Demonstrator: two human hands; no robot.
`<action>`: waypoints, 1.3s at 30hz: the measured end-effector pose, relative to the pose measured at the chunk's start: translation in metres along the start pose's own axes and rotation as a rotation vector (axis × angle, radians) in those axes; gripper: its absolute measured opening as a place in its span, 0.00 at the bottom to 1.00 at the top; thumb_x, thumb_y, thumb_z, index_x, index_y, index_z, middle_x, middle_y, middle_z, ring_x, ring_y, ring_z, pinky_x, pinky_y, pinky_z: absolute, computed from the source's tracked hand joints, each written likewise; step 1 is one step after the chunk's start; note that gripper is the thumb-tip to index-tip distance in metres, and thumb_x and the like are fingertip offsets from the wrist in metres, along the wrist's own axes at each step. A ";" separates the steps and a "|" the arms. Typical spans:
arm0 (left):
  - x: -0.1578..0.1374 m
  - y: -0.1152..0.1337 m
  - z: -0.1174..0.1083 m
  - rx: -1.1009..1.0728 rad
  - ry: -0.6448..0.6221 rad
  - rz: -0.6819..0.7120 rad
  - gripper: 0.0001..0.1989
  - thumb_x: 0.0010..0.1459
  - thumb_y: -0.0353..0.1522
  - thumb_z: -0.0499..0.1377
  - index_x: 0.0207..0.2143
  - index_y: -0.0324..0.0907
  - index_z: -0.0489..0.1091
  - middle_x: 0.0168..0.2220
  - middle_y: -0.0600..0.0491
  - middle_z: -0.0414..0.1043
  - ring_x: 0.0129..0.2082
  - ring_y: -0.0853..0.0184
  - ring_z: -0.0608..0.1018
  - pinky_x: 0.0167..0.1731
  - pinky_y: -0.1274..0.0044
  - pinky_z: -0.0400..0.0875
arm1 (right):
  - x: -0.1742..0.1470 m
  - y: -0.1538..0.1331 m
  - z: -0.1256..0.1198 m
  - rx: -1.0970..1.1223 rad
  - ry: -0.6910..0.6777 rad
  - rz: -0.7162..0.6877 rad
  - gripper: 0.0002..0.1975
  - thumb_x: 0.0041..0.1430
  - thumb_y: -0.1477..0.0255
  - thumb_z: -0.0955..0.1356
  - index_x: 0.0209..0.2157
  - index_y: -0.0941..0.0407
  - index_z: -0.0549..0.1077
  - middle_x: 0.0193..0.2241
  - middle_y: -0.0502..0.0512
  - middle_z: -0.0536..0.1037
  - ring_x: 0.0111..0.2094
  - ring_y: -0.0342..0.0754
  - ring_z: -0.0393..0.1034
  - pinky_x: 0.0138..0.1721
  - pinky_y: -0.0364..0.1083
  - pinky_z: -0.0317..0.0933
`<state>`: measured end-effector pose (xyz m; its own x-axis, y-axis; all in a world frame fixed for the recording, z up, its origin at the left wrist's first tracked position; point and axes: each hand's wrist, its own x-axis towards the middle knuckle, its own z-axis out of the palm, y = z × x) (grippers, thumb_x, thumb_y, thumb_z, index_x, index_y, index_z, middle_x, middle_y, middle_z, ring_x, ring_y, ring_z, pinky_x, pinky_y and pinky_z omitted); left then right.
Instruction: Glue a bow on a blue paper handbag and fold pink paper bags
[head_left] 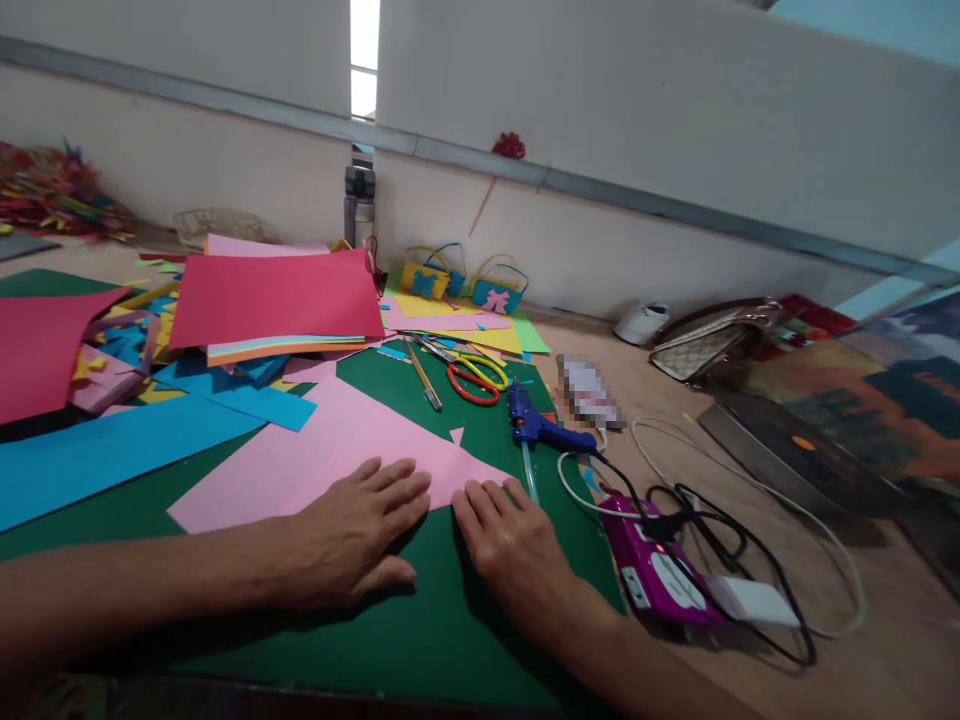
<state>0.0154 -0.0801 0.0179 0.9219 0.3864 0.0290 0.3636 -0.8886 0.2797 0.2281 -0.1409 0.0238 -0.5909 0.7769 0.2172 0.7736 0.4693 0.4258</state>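
A large sheet of pink paper [315,450] lies on the green cutting mat [300,640] in front of me. My left hand [356,530] rests flat across its near edge, fingers spread and thumb out to the side. At the paper's right end, my right hand [510,540] has its bent fingers close together over the edge; its thumb is hidden. The paper rises slightly near those fingertips. A tiny pink scrap [457,436] sits by the far edge. Just beyond my right hand lies a blue glue gun [540,428] with a clear glue stick [529,470].
Scissors [476,380] and a cutter knife [424,375] lie behind the pink paper. Red sheets [277,300] and blue strips [135,440] cover the left. Small paper bags [426,281] stand at the back. A purple power strip [660,570], cables and a phone [589,390] are right.
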 end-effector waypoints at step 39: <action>-0.016 -0.001 0.017 0.015 -0.068 0.044 0.38 0.62 0.51 0.44 0.65 0.48 0.29 0.67 0.46 0.32 0.66 0.49 0.41 0.60 0.51 0.43 | -0.028 0.012 -0.001 0.025 -0.189 0.361 0.32 0.58 0.53 0.63 0.51 0.68 0.69 0.56 0.74 0.65 0.60 0.64 0.52 0.57 0.68 0.41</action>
<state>0.0029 -0.0895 0.0013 0.9439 0.3293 -0.0247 0.3238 -0.9082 0.2654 0.2543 -0.1575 0.0238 -0.2298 0.9560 0.1823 0.9302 0.1606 0.3302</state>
